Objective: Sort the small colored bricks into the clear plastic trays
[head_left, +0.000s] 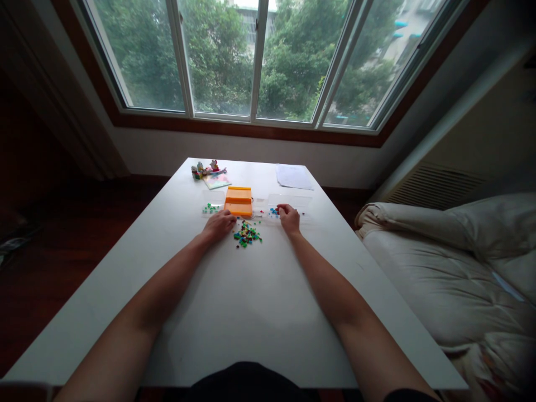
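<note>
A mixed pile of small toy building bricks [248, 234], mostly green with blue, yellow and dark ones, lies on the white table. My left hand [220, 224] rests at the pile's upper left edge, below an orange case [238, 207]; its fingers are stretched out toward the bricks and seem to hold nothing. My right hand [288, 219] is over a clear plastic tray [307, 204], fingertips pinched together beside several blue bricks [273, 211]. What the pinch holds, if anything, is too small to tell. Green bricks [210, 208] sit in another clear tray left of the case.
At the table's far left stand small assembled brick figures [205, 168] near a colourful card or booklet [218, 181]. White paper sheets [293, 176] lie at the far right. A pale sofa [439, 268] is right of the white table [259, 312]; a window [255, 67] is ahead.
</note>
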`<state>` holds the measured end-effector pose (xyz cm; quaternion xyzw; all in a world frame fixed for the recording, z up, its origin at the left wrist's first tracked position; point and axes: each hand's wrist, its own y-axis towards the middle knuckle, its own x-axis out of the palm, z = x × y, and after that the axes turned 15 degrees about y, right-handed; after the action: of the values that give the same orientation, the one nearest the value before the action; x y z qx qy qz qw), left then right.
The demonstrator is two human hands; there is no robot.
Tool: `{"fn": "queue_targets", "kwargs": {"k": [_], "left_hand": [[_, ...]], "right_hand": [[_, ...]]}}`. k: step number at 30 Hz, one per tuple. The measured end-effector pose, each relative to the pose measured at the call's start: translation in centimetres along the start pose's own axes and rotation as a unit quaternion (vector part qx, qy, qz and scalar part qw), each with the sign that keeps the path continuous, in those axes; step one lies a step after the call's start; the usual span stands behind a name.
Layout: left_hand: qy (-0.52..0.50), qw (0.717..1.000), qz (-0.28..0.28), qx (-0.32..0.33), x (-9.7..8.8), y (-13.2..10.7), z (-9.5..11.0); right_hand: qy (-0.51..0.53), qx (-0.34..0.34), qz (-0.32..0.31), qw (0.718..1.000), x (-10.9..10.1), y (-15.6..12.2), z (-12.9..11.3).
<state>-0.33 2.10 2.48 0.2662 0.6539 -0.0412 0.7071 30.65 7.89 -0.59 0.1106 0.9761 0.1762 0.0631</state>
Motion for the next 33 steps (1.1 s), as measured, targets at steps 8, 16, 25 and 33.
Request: {"fn": "queue_targets", "kwargs": {"k": [8,16,25,33], "left_hand": [[-0.003,1.000,-0.004,-0.008,0.2,0.0,0.0],[0.002,1.000,0.001,-0.006,0.2,0.0,-0.1],[-0.005,1.000,0.000,-0.008,0.2,-0.1,-0.2],[-0.011,1.000,0.017,0.001,0.7,-0.1,-0.6]], "right_hand": [[-0.171,-0.144,-0.224,0.949,1.7,-1.9,-1.3],[-0.209,-0.189,-0.333,0.900,2.8,-3.1,-2.6],[-0.202,-0.198,-0.333,0.899,3.6,-3.3,-1.9],[-0.178,-0.213,-0.327,0.903,4.2,-4.0,-2.3]]}}
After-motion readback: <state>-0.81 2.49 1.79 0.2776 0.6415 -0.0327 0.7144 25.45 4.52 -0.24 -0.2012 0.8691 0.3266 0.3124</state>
